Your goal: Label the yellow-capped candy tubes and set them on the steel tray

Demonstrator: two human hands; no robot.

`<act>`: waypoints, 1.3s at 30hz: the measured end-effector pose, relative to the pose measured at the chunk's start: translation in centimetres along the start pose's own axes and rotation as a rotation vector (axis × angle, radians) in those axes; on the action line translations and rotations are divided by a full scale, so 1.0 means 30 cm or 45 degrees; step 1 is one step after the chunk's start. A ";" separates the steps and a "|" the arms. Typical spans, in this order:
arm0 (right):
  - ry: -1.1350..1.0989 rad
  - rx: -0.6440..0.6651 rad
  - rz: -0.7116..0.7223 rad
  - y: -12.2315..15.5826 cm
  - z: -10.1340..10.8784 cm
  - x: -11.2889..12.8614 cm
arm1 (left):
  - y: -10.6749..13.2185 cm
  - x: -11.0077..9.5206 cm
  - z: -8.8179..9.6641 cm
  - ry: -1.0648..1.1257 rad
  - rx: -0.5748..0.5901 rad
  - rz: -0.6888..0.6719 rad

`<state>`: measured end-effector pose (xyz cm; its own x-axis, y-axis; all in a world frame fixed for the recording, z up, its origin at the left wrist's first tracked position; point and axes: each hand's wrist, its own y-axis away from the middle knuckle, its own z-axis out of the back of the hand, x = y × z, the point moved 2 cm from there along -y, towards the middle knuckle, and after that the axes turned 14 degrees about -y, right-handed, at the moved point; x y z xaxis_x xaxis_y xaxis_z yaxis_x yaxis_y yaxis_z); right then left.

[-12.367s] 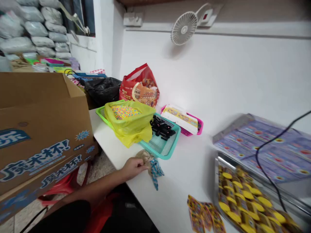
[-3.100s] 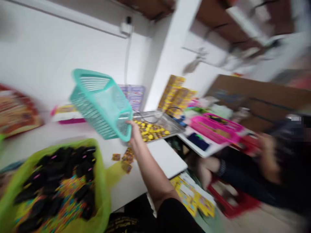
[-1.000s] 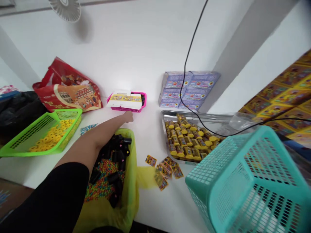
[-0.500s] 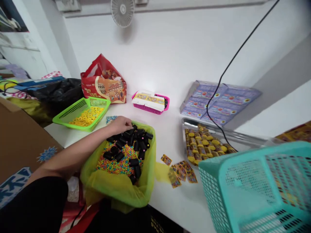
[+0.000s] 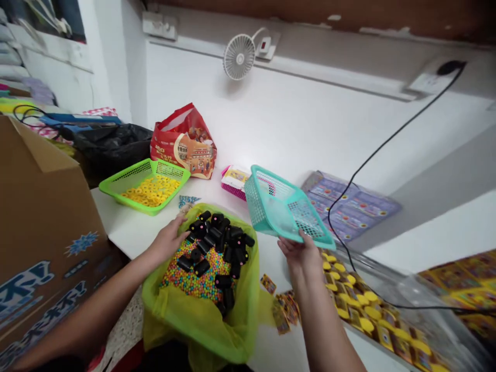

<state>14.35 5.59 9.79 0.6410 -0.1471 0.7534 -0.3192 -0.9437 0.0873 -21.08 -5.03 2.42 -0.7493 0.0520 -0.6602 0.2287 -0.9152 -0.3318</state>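
My right hand (image 5: 298, 253) grips the near edge of a teal plastic basket (image 5: 267, 214), lifted and tilted above the table beyond the candy. My left hand (image 5: 170, 238) rests at the left rim of a yellow-green basket (image 5: 250, 289) lined with yellow mesh, fingers stretched and apart, with no object seen in them. Inside that basket, small multicoloured candy balls (image 5: 189, 281) lie loose, and several black film-roll-shaped canisters (image 5: 209, 237) are heaped on top, mostly toward the far and right sides.
Small printed cards (image 5: 284, 310) lie right of the mesh-lined basket. A metal tray of yellow-capped canisters (image 5: 364, 305) stands farther right. A green basket with yellow rings (image 5: 151, 191), a red bag (image 5: 186, 144), a pink basket (image 5: 232, 190), purple boxes (image 5: 360, 209) and a cardboard box (image 5: 50, 206) surround the work area.
The teal basket has moved from the front right to the middle, now in my right hand. My left hand has drawn back from the black canisters to the rim. The view has shifted.
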 end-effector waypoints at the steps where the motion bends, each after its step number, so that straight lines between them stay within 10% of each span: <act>1: 0.017 -0.018 -0.014 -0.020 -0.038 -0.030 | 0.002 0.001 -0.006 -0.004 -0.015 -0.013; 9: 0.087 -0.071 0.147 -0.201 -0.382 -0.188 | 0.020 -0.010 0.002 0.069 0.005 0.053; 14: 0.240 -0.087 0.015 -0.356 -0.471 -0.250 | 0.071 0.032 -0.015 0.471 0.096 0.277; 22: 0.474 0.109 -0.307 -0.417 -0.415 -0.298 | 0.112 0.046 -0.036 0.415 0.138 0.322; 28: 0.646 0.253 -0.063 -0.294 -0.368 -0.269 | 0.089 0.058 -0.007 0.333 0.108 0.266; 34: 0.608 0.571 0.156 -0.028 -0.266 -0.178 | -0.119 0.132 0.200 -0.576 -0.302 0.087; 39: 0.609 0.559 0.261 0.116 -0.138 -0.124 | -0.380 0.242 0.231 -1.039 0.152 0.353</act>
<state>7.96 4.07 9.99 0.1861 -0.2837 0.9407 -0.0232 -0.9584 -0.2845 -33.43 3.01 6.06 -0.8981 -0.4397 -0.0024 0.4364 -0.8907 -0.1275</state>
